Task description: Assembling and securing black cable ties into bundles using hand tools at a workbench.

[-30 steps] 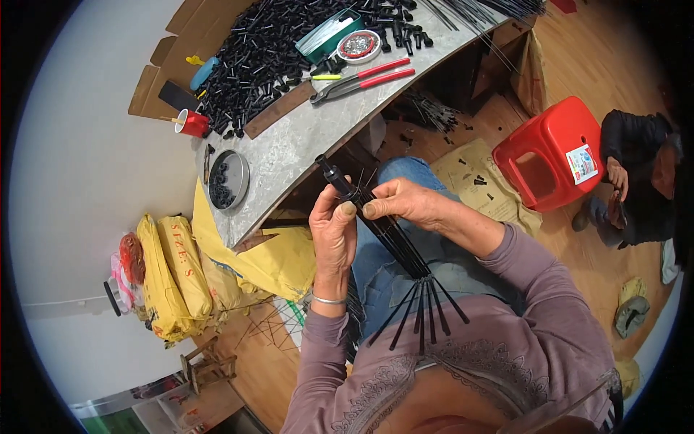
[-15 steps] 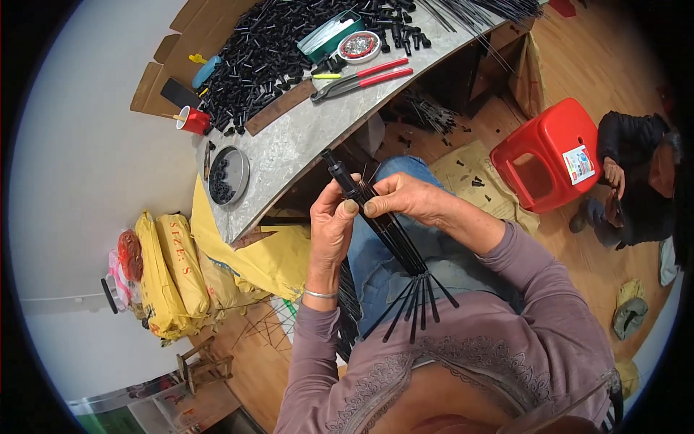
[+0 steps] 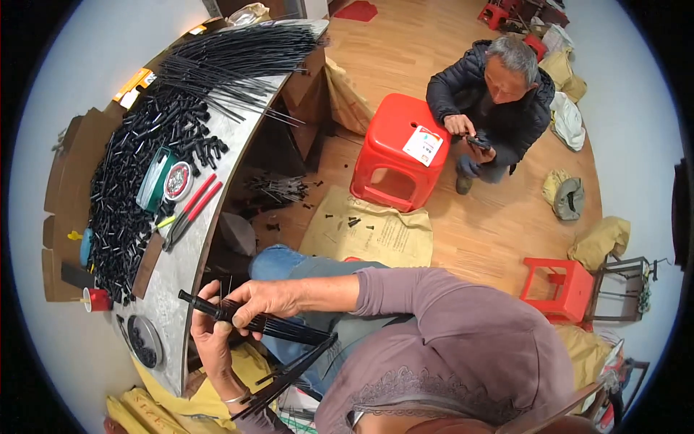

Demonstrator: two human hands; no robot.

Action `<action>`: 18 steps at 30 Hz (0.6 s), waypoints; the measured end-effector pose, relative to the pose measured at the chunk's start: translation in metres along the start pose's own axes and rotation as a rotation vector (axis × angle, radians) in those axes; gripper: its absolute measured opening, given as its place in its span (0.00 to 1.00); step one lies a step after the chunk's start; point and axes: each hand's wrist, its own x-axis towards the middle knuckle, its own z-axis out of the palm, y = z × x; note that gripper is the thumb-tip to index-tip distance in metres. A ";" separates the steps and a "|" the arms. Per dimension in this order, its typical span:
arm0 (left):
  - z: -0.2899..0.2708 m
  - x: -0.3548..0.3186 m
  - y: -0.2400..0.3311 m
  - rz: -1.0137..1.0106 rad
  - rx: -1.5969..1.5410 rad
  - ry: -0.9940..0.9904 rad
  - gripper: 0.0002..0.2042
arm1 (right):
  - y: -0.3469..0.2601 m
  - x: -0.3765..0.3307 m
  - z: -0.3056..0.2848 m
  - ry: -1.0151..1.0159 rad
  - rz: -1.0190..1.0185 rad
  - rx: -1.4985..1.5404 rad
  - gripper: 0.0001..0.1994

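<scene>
The left hand (image 3: 211, 336) and right hand (image 3: 262, 299) pinch, close together, a long black bundle of thin rods (image 3: 296, 330) above blue denim jeans (image 3: 278, 263), near the grey, curved-looking worktop (image 3: 169, 300). Holding snugly (not squashing) should keep the rods neat.

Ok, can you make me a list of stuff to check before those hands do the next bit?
1. Left hand on the black rod bundle: ok, gripping near its thicker end.
2. Right hand on it too: ok.
3. All rods in line: not ok, some loose rods angle back toward the left forearm.
4. What the hands cover: cannot tell, hidden.
5. Red-handled pliers set down: ok, on the table.
</scene>
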 end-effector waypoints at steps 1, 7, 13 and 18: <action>-0.003 0.004 -0.004 0.002 0.019 -0.049 0.33 | 0.000 -0.001 -0.002 -0.009 -0.026 0.020 0.12; 0.008 -0.004 -0.021 0.040 0.220 0.306 0.28 | 0.003 0.003 -0.007 0.129 -0.094 0.054 0.11; 0.091 -0.042 0.009 0.405 -0.178 0.081 0.32 | 0.001 0.004 -0.016 0.213 -0.181 0.037 0.09; 0.105 -0.048 0.004 0.310 0.145 0.186 0.11 | -0.003 0.003 -0.008 0.238 -0.217 -0.009 0.08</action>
